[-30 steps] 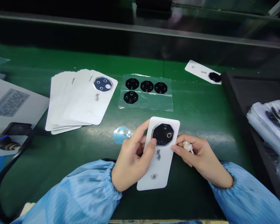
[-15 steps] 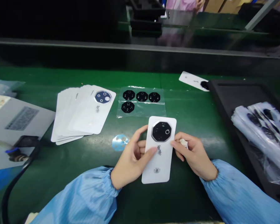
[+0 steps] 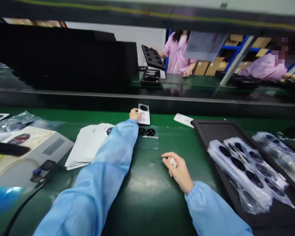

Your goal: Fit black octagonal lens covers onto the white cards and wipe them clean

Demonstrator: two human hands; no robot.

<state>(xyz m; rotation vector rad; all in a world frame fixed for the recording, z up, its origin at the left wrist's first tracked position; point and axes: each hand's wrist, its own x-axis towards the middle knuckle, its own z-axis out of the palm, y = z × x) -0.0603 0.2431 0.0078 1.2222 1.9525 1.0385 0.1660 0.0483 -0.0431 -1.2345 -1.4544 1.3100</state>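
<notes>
My left hand (image 3: 135, 114) reaches to the far side of the green bench, closed on the edge of a white phone back cover (image 3: 144, 120) with a black camera plate. Just below it lies a clear sheet (image 3: 149, 144) with black octagonal stickers (image 3: 150, 132); my left sleeve hides part of it. Left of the sleeve, several white back covers (image 3: 88, 139) lie fanned in a pile. Nearer to me, my right hand (image 3: 180, 170) hovers over the bench, fingers curled around a crumpled white wad (image 3: 172, 162).
On the right, a black tray (image 3: 208, 131) holds bagged covers (image 3: 238, 173). Another white cover (image 3: 183, 120) lies beside its far corner. A white machine (image 3: 56, 141) with a black cable stands at left. Across the bench, a person in pink (image 3: 174, 52) lifts a black tray (image 3: 152, 57).
My left hand has carried the phone back cover away from me to the back of the bench, and my right hand has let go of its edge. The view has tilted up.
</notes>
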